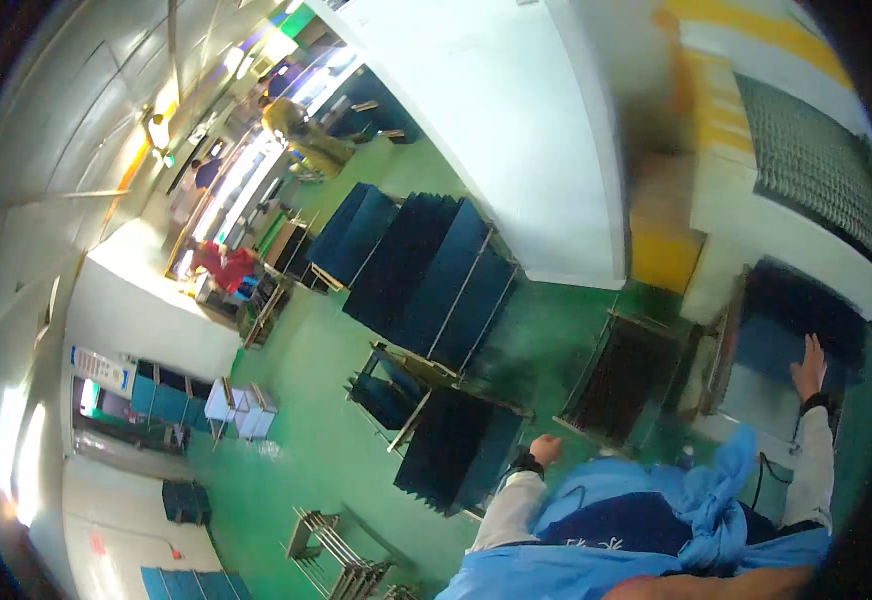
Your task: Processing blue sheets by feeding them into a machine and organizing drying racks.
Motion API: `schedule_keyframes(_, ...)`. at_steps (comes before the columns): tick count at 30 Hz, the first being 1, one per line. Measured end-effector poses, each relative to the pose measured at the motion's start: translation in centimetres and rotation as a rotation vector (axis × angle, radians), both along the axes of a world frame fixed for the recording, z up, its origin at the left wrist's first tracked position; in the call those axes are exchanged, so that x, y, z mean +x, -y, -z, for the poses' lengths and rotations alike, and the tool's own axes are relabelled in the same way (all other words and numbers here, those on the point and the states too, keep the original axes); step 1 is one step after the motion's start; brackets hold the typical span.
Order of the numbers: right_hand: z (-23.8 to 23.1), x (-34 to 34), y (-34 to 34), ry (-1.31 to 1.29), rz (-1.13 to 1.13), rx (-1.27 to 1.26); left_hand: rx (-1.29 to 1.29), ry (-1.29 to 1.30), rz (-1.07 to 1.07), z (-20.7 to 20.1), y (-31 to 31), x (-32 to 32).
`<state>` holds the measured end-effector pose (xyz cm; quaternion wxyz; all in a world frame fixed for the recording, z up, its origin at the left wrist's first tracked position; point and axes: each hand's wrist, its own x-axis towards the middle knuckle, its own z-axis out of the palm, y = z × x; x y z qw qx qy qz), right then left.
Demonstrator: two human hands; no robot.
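Observation:
My right hand reaches out at the right with its fingers stretched, at the dark blue sheets in a rack; whether it touches them I cannot tell. Below those sheets is a pale grey flat surface. My left hand is closed in front of my body, with nothing visible in it. It is nearest to a rack of upright dark blue panels on its left. Each wrist has a dark band.
A low dark-topped cart stands between my hands, ahead of me. Farther off are larger racks of dark blue panels beside a white pillar. Metal frames stand at lower left on the green floor. Several people work along a lit line.

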<state>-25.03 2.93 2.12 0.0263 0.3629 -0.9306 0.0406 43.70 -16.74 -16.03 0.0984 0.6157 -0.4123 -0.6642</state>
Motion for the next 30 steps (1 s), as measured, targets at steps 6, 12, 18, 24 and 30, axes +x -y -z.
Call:
schedule_keyframes(6, -3.8, 4.6, 1.2, 0.053, -0.211, -0.061, 0.307, -0.076, -0.280, 3.9, -7.2, -0.3)
schedule_keyframes(12, -3.1, 3.0, 0.0, -0.020, -0.495, -0.180, 0.218, -0.305, -0.178, 6.3, -13.0, -8.1)
schedule_keyframes(18, -9.0, 2.2, -1.3, 0.214, -0.480, -0.228, 0.016, 0.034, -0.085, -6.2, -11.7, -22.8)
schedule_keyframes(24, -9.3, 0.9, -2.1, 0.216, -0.486, -0.303, 0.003, -0.052, -0.098, -8.0, -13.6, -24.6)
schedule_keyframes(30, -8.3, 0.7, -2.2, 0.117, -0.558, -0.329, 0.158, -0.121, -0.194, -5.4, -15.3, -18.2)
